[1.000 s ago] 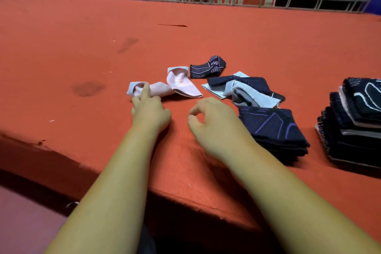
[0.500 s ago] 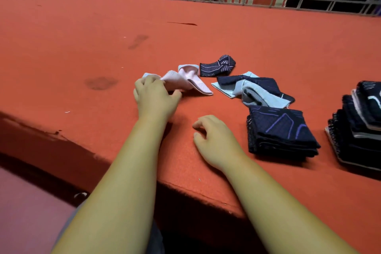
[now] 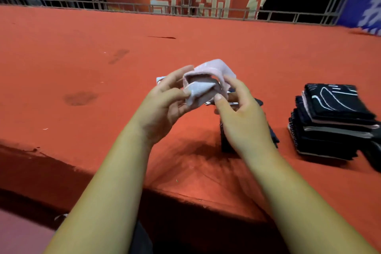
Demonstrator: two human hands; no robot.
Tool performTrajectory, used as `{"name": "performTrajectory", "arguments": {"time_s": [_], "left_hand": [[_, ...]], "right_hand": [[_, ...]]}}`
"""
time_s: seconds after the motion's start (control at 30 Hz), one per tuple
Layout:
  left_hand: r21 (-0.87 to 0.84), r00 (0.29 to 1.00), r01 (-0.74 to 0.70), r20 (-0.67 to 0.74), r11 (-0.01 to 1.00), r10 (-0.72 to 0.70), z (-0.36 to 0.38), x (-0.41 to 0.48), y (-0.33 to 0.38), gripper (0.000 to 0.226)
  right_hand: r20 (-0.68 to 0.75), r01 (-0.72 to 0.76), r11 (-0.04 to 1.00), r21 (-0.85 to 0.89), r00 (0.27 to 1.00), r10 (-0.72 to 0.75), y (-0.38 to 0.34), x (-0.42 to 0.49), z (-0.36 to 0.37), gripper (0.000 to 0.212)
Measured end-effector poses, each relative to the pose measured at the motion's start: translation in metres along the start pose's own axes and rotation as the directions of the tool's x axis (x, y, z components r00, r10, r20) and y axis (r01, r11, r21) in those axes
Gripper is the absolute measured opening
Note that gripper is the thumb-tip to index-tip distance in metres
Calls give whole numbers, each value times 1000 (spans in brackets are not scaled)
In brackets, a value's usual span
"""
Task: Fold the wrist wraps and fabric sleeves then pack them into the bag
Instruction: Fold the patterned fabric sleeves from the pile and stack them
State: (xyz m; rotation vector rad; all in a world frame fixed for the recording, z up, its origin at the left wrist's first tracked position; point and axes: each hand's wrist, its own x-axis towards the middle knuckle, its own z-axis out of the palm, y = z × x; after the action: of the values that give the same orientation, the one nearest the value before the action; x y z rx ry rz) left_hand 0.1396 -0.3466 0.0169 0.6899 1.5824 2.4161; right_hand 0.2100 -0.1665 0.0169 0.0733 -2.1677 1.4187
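I hold a pale pink and light blue fabric sleeve (image 3: 203, 80) in the air above the red surface. My left hand (image 3: 167, 103) pinches its left end. My right hand (image 3: 241, 115) grips its right side with thumb and fingers. Behind and under my right hand lies a dark navy folded pile (image 3: 273, 136), mostly hidden. A taller stack of folded dark sleeves with white lines (image 3: 332, 121) stands at the right. No bag is in view.
The red carpeted platform (image 3: 103, 68) stretches far back to a metal railing (image 3: 185, 9) with a red banner behind it. Its front edge (image 3: 185, 196) drops off just before my forearms. Dark stains mark the carpet at left.
My left hand has lifted the pink sleeve off the carpet and my right hand has come up to grip it too. The camera view has tilted upward.
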Motion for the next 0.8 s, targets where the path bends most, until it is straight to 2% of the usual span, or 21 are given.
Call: {"name": "performTrajectory", "arguments": {"time_s": [0.07,0.13,0.2,0.23,0.33,0.37,0.43,0.5,0.6,0.7,0.8], "left_hand": [[37,995,-20,103,999,17,14,1,-4,66],[64,990,-26,143,998,16,29,3,-9,63],[57,995,-2,101,998,-4,44,7,-11,58],[52,999,21,48,998,-24,51,9,-12,58],[114,997,60,-57,992,-54,65,17,-24,53],[141,998,63,-28,988,-60,68,18,-27,48],[175,989,57,128,983,-80,73,19,-35,41],[205,957,51,270,977,-107,77,20,-40,45],[267,948,34,297,963,-116,80,25,-45,46],[304,964,45,237,952,-121,76,30,-49,30],[363,972,61,190,930,-139,76,29,-52,25]], "right_hand": [[-63,23,997,-78,998,-28,-1,-1,-23,27],[-114,24,985,-170,993,-43,1,-3,-43,17],[-178,14,966,-258,982,-62,3,-6,-62,16],[-202,9,962,-273,977,-66,4,-8,-71,24],[-235,-42,986,-162,972,2,6,-12,-94,36],[-239,-85,993,-83,969,63,9,-11,-99,34],[-264,-191,977,97,941,211,17,-10,-107,30],[-289,-291,916,274,884,368,24,-7,-113,21],[-271,-338,826,451,830,488,31,-6,-120,15],[-252,-363,834,416,835,489,37,-6,-125,15],[-227,-360,901,243,882,414,46,-8,-128,3]]}}
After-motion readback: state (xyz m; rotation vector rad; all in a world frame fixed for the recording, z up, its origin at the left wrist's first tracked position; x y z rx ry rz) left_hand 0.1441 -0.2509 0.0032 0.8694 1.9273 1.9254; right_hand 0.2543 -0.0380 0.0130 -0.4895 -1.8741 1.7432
